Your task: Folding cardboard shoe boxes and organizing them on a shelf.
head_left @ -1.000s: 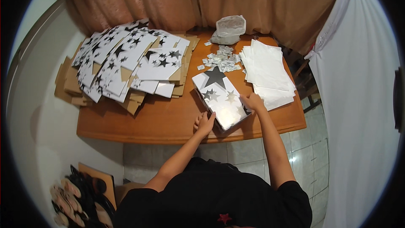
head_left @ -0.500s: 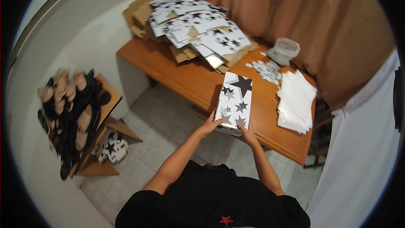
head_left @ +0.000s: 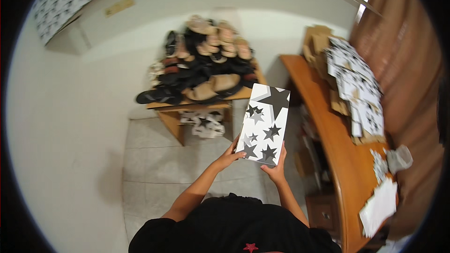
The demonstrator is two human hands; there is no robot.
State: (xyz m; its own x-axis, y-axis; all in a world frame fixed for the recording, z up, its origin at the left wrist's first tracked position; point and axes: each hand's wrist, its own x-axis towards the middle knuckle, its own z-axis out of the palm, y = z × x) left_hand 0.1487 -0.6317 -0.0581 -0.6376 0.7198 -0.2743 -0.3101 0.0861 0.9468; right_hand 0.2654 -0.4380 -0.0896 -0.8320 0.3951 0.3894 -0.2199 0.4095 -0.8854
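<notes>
A white shoe box (head_left: 263, 126) printed with black and grey stars is held out in front of me, its lid on. My left hand (head_left: 228, 156) grips its near left side, thumb on the top. On the near right corner my right hand (head_left: 276, 167) is closed, the fingers partly hidden under the box. Beyond the box stands a small wooden table (head_left: 174, 108) piled with sandals (head_left: 211, 87) in black, tan and beige. Underneath that table lie several star-printed pieces (head_left: 204, 124).
To the right runs a long wooden desk (head_left: 323, 126) bearing stacked flat star-printed cardboard (head_left: 358, 89), white sheets (head_left: 378, 208), small paper pieces (head_left: 378, 165) and a clear plastic bag (head_left: 400, 159). A brown curtain (head_left: 410, 65) hangs behind it. Star-patterned material (head_left: 65, 2) shows at upper left.
My view and body have turned left, from the long desk toward the small table of sandals. The box has come along in both hands, away from the desk.
</notes>
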